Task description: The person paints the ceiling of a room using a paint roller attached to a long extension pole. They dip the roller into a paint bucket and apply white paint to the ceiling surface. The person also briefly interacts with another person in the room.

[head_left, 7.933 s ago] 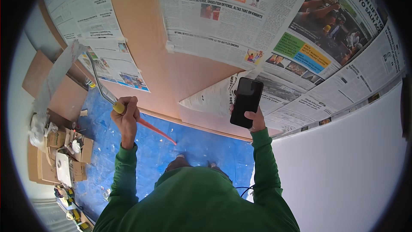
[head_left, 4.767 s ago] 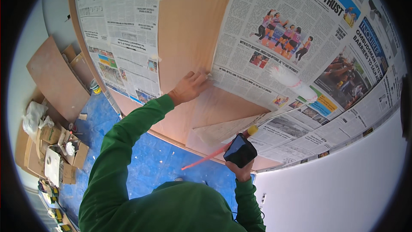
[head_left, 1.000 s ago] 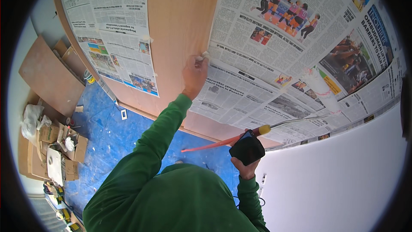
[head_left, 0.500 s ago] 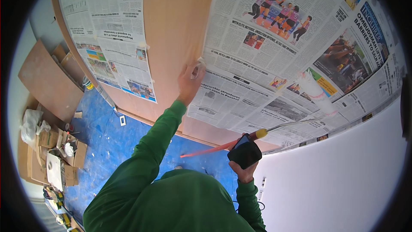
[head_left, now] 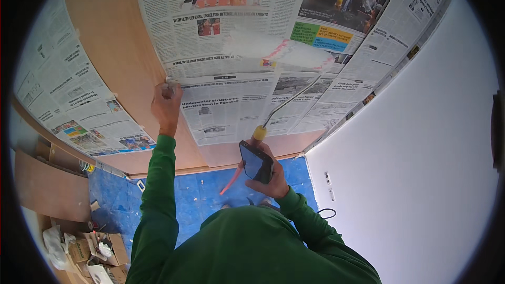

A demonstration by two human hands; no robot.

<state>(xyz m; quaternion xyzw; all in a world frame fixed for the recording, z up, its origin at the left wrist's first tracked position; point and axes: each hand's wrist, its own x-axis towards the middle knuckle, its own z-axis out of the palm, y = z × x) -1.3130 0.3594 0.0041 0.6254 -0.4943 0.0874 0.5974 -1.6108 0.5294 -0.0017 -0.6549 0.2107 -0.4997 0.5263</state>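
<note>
My left hand (head_left: pixel 166 110) is closed round a small roll of pale tape (head_left: pixel 170 88), at the left edge of a newspaper sheet (head_left: pixel 226 87) covering the wooden panel. My right hand (head_left: pixel 269 171) grips a dark smartphone (head_left: pixel 256 162) together with a paint roller's handle. The handle's yellow end (head_left: pixel 260 132) shows above the phone, and its pink lower part (head_left: pixel 231 180) below. From it a bent metal rod (head_left: pixel 289 100) leads up to the white, fluffy roller cover (head_left: pixel 273 50) with pink streaks, blurred, in front of the newspaper.
Bare wood (head_left: pixel 108 37) separates two newspaper-covered areas. A white wall (head_left: pixel 400 179) stands at the right. Blue sheeting (head_left: pixel 118 200) covers the floor. Wooden boards (head_left: pixel 50 184), cardboard boxes (head_left: pixel 118 250) and a plastic bag (head_left: pixel 54 244) are at the lower left.
The view has swung, so the newspaper now sits further left. The roller has swept up and left across the newspaper, its handle now more upright. Both hands keep their holds.
</note>
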